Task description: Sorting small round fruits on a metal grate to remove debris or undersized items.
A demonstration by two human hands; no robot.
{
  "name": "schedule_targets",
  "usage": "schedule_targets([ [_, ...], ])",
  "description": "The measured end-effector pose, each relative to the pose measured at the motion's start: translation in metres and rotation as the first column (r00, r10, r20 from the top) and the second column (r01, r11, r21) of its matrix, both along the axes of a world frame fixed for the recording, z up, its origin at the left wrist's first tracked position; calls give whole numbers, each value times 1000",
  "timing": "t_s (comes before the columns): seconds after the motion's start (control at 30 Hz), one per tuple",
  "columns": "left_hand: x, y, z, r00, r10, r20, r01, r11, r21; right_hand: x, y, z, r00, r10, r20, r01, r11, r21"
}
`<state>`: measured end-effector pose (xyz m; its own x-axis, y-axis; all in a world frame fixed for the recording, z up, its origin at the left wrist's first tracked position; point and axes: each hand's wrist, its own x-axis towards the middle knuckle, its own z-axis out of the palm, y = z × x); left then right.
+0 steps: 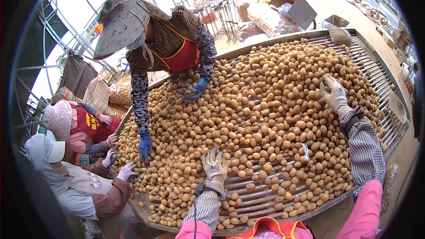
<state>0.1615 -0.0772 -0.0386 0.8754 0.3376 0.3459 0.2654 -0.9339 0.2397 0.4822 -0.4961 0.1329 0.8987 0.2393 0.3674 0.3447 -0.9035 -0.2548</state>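
Many small potatoes [239,113] lie heaped over a slatted metal sorting table [257,199]. My left hand [215,166], in a pale work glove with bluish fingertips, rests on potatoes at the near middle, beside bare slats. Farther right, my right hand [333,93], in a matching glove, lies with spread fingers against the higher part of the heap. Neither hand plainly grips a potato, though the palms are hidden. Between my arms, a small white strip [305,152] lies on the potatoes.
Across the table a co-worker in blue gloves [145,146] leans over the heap. Two more co-workers stand at the left end, one hand in a light glove [126,171]. A scoop-like piece [397,108] lies at the right rim; filled sacks [270,20] and an open cardboard box [300,11] stand beyond.
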Motion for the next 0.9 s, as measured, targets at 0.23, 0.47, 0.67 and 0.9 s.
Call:
schedule_targets([
  [0.23,-2,9,-3,1000,-19,-24,18,1000,-24,122,39,8,930,-225,-290,177,967,-183],
  [0.47,2,7,3,999,-12,31,16,992,-123,125,96,35,821,-446,-356,295,866,-404],
  [0.67,-12,14,3,998,1,61,7,993,-121,118,86,-28,829,-239,-506,182,970,-160],
  [0.9,-11,13,-1,994,-42,104,57,987,-148,47,136,-98,784,113,-610,87,954,288],
])
